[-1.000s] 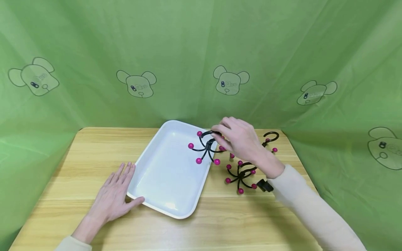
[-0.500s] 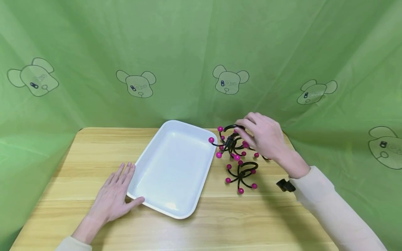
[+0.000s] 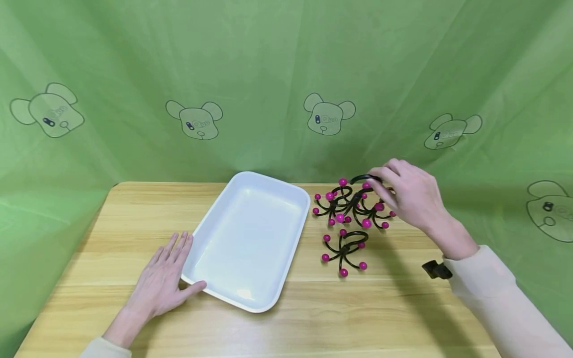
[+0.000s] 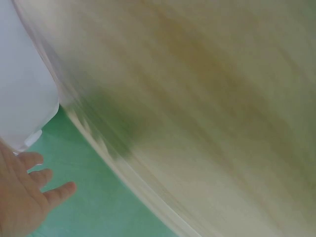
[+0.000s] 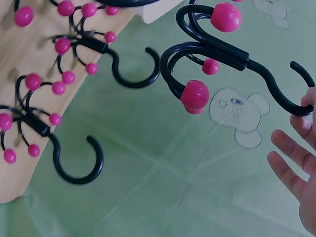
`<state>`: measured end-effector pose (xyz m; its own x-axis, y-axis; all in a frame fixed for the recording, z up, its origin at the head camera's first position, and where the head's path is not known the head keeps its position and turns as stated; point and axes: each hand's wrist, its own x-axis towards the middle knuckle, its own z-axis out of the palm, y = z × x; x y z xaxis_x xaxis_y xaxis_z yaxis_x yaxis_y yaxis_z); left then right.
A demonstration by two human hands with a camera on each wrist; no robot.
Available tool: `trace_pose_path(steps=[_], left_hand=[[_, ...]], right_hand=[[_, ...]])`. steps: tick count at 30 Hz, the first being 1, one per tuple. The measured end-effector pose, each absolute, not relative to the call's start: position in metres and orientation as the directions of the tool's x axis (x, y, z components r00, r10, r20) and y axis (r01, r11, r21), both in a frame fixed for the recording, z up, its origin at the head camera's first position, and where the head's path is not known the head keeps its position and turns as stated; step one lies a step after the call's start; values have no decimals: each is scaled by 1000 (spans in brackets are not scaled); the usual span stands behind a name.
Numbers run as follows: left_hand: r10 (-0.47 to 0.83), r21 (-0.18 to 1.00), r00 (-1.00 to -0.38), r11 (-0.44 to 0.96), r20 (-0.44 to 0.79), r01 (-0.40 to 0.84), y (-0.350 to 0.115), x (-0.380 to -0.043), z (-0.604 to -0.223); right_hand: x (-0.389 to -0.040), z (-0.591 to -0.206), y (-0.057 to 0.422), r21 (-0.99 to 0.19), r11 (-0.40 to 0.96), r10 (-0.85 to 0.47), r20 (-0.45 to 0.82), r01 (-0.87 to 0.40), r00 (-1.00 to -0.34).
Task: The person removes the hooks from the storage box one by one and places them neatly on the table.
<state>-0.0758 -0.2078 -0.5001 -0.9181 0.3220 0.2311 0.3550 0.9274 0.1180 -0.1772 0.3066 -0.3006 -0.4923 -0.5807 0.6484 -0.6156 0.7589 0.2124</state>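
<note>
In the head view my right hand pinches the curved hook of a black claw hanger with pink ball tips. It hangs raised above the back right of the table, its claws spread downward. The right wrist view shows the same hanger by the fingertips. Under and behind it are two similar hangers, a left one and a right one, partly overlapped. A further hanger lies nearer the front. My left hand lies flat with straight fingers, touching the near left rim of the white tray.
The white tray sits tilted in the middle of the wooden table, holding nothing. A green curtain with printed bear heads hangs behind and at both sides, close to the table's back edge. A black strap piece sits by the right sleeve.
My right hand has carried the hanger rightward, from above the tray's right edge to over the hangers at the back right. My left hand and the tray have stayed put.
</note>
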Motion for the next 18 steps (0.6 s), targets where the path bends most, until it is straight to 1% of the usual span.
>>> trace_pose_path(steps=[6, 13, 18], left_hand=[[320, 118, -920, 928, 226, 352, -208, -75, -499], [318, 121, -923, 929, 217, 349, -208, -75, -500], [320, 118, -924, 930, 211, 349, -209, -75, -500]], right_hand=[[-171, -300, 325, 204, 794, -552, 634, -573, -541], [-168, -306, 347, 179, 818, -510, 667, -547, -544], [-163, -312, 365, 159, 842, -485, 644, -516, -592]])
